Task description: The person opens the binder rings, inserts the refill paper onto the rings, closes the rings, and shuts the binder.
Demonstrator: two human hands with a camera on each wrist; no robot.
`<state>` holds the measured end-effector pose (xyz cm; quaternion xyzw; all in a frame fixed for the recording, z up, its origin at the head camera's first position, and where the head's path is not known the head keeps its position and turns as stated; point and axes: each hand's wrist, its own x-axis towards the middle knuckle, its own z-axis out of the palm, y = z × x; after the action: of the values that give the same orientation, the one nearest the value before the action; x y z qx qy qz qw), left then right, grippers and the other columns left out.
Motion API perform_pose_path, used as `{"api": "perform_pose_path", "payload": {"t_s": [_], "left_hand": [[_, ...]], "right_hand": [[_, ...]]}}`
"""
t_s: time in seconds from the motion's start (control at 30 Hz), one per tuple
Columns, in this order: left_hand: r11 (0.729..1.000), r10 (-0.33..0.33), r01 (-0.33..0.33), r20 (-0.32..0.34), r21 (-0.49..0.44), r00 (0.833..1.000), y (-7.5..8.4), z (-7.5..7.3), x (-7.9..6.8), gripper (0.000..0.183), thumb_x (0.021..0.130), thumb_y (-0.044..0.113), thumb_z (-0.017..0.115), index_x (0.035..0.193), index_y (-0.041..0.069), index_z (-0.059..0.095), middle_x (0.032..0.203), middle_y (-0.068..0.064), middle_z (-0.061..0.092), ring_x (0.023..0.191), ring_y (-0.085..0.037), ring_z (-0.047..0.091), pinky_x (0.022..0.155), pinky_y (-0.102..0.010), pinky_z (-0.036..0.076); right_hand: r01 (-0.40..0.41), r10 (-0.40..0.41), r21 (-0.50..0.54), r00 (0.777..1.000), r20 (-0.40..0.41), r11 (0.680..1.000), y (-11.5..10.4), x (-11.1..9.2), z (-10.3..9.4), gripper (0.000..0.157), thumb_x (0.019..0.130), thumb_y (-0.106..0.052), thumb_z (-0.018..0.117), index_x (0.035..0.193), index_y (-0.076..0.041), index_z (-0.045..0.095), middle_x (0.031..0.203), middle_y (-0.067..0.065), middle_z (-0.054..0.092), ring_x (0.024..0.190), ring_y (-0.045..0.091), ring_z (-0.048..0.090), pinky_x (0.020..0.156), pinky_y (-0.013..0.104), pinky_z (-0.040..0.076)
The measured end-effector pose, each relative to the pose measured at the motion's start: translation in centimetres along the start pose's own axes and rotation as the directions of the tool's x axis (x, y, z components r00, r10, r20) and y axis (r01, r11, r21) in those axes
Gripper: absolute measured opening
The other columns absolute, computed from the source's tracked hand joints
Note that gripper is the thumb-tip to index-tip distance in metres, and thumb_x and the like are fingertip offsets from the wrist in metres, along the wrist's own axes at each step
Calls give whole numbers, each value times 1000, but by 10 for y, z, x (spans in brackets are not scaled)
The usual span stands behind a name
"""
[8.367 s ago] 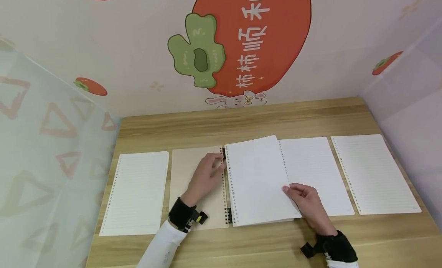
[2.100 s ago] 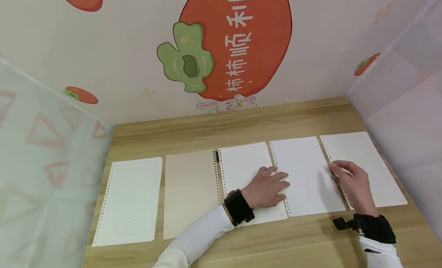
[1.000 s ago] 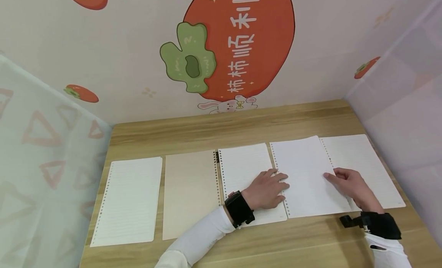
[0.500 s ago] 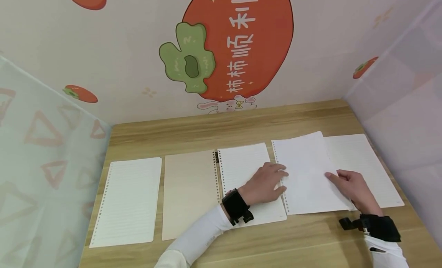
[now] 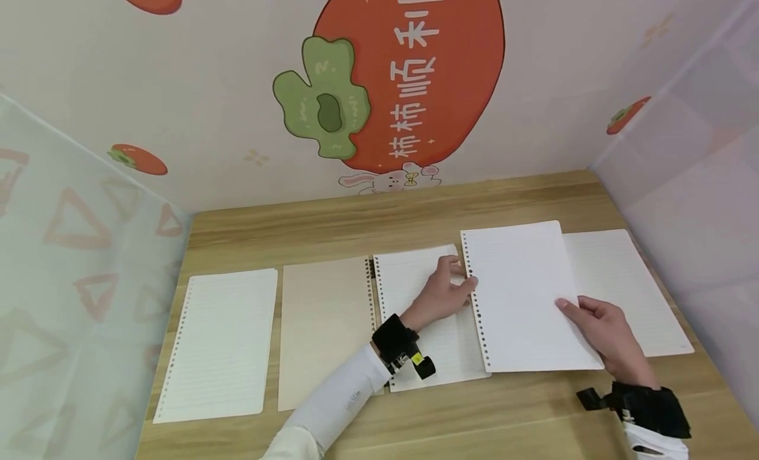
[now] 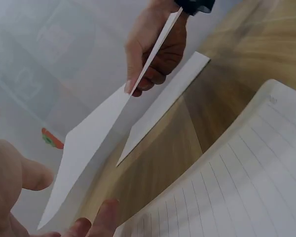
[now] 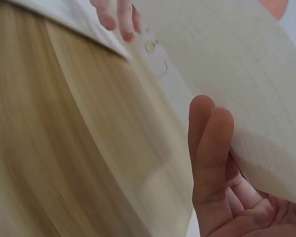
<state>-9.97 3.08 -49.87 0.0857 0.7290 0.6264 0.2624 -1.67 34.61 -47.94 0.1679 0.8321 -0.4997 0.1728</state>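
Note:
My right hand (image 5: 609, 335) pinches a stack of white hole-punched loose-leaf paper (image 5: 522, 302) by its right edge, thumb on top and fingers beneath. The paper is lifted off the table, as the left wrist view shows. At its punched left edge is my left hand (image 5: 439, 295), thumb and fingers spread around the edge without visibly gripping it. Under the left hand lies the lined paper (image 5: 421, 361) on the right side of an opened ring binder with a beige cover (image 5: 326, 335). In the right wrist view, curled fingers (image 7: 214, 153) support the paper's underside.
More lined sheets (image 5: 634, 295) lie at the right, partly behind the lifted paper. Another lined stack (image 5: 219, 341) lies at the far left. The wooden table (image 5: 391, 223) is bounded by a printed back wall (image 5: 225, 84) and side panels.
The right hand has raised the loose-leaf paper from the table. My left hand has gone from lying flat on the binder's paper to the lifted paper's punched edge.

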Motion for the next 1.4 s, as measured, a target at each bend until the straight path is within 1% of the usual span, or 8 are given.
{"api": "perform_pose_path", "payload": {"t_s": [0.1,0.23,0.53,0.7,0.9,1.07,1.23,1.4], "left_hand": [[998,-18,15,-43,-62,999,-3,-7,0,59,110,26,59,158,8,30,142,-16,59,97,-23,75,80,-33,61],[999,-18,14,-103,-38,994,-4,-18,-4,50,110,21,58,153,7,39,137,-17,64,98,-20,74,79,-31,61],[999,-33,27,-166,-37,986,-3,-42,-21,41,110,19,59,148,12,48,142,-15,64,105,-22,74,85,-34,59],[998,-38,28,-185,-53,982,-7,-63,-35,43,111,22,59,151,15,46,147,-14,61,114,-25,72,92,-38,59],[999,-20,12,-200,-40,980,-15,-87,-52,46,111,21,59,153,11,44,141,-16,64,108,-27,74,84,-40,63],[1000,-10,7,-221,-14,975,-25,-103,-63,48,110,19,61,155,12,46,128,-13,68,94,-21,74,79,-37,63],[999,16,-23,-238,-30,971,-33,-116,-74,49,109,11,62,154,9,47,126,-16,69,88,-23,73,78,-38,64],[992,66,-34,-274,118,960,-39,-127,-87,48,108,15,64,152,6,49,124,-11,71,100,-22,74,85,-36,61]], "right_hand": [[12,-13,67,1000,19,998,-6,0,16,74,108,-47,62,152,12,48,97,-16,74,85,6,70,74,27,58],[18,-22,123,999,32,992,-12,-2,35,64,107,-44,65,141,10,60,88,-8,79,78,14,74,69,32,60],[47,-57,159,997,57,986,-23,-7,57,60,110,-42,61,137,11,61,91,-3,80,79,16,75,68,33,61],[68,-79,143,994,72,987,-29,-12,69,48,110,-37,63,127,7,68,87,-1,79,75,15,71,67,30,58],[117,-128,144,989,73,983,-36,-16,87,38,108,-29,66,121,7,71,83,2,79,71,15,70,67,28,56],[74,-83,167,995,51,983,-40,-17,101,41,107,-30,68,124,7,72,87,3,80,73,17,74,66,29,58],[14,-20,169,999,33,985,-38,-17,111,45,106,-35,69,128,4,72,92,-1,82,78,14,75,69,27,58],[-2,-6,176,999,41,984,-36,-17,120,44,105,-37,70,125,3,74,91,-1,81,80,12,72,72,26,55]]}}
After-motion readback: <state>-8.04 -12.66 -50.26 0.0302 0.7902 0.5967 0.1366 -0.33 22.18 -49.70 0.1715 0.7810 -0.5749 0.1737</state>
